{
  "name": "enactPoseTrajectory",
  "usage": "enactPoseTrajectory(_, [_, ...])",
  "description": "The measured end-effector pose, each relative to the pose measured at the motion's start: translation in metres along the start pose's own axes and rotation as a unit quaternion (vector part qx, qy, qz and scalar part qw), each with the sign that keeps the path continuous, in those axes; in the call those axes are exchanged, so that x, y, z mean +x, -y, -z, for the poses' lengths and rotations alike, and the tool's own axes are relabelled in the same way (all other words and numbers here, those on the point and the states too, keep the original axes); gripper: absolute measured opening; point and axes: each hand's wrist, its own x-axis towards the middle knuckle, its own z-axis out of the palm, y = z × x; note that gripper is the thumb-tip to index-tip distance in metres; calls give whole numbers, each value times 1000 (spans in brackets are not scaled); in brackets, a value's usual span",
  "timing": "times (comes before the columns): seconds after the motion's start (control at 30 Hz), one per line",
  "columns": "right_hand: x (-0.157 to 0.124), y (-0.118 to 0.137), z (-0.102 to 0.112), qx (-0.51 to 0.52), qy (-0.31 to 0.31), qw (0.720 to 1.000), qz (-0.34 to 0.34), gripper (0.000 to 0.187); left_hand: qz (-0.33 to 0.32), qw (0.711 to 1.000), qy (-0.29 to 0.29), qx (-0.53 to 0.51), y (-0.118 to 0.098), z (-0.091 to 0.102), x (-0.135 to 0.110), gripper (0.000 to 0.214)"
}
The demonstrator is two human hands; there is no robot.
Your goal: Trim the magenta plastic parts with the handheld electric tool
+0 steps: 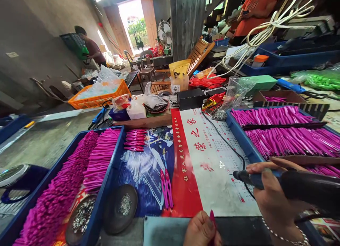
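- Right hand [273, 200]: enters from lower right corner, wrist w/ bead bracelet at frame bottom. Fingers wrapped tight round a black power screwdriver [292, 184], barrel lying roughly level, tip pointing left over the calendar sheet [220, 168]. Thumb lies along top of the tool.
- Left hand [200, 231]: low at bottom edge, mostly cut off by frame. Fingers curled in, pinching one pink plastic piece [212, 217]; only its upper end shows above the knuckles.
- Hands near each other, not touching; tool tip up and right of the pink piece.
- Tool cord [225, 141] runs from the tip area back across the sheet toward a black box [191, 98].
- Pair of pink pieces [166, 187] lies flat on the mat, left of the left hand, apart from it.
- Small stack of same pieces [135, 139] farther back on the mat.
- Edges: left blue tray [111, 168] full of pink parts bounds the work area on one side, right blue tray [240, 139] on the other. Right hand sits just beside the right tray's near wall.
- Open room: strip of mat + calendar between trays.
- Round dark dish w/ small screws [120, 207] near left tray corner.
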Motion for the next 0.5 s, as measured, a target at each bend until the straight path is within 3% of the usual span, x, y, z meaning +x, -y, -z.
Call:
enactPoseTrajectory(0.07, [-1,-3,-2,13,-1,1000,-6,37,4,1000,7,3,-1,1,0,61])
enactPoseTrajectory(0.2, [0,-15,2,8,5,999,51,32,-2,999,46,-6,1,4,3,56])
enactPoseTrajectory(0.3, [0,-23,5,21,15,999,41,30,-6,998,66,-24,4,6,5,54])
enactPoseTrajectory(0.5, [-5,-10,0,28,-11,1000,9,31,1,998,29,-53,11,8,10,61])
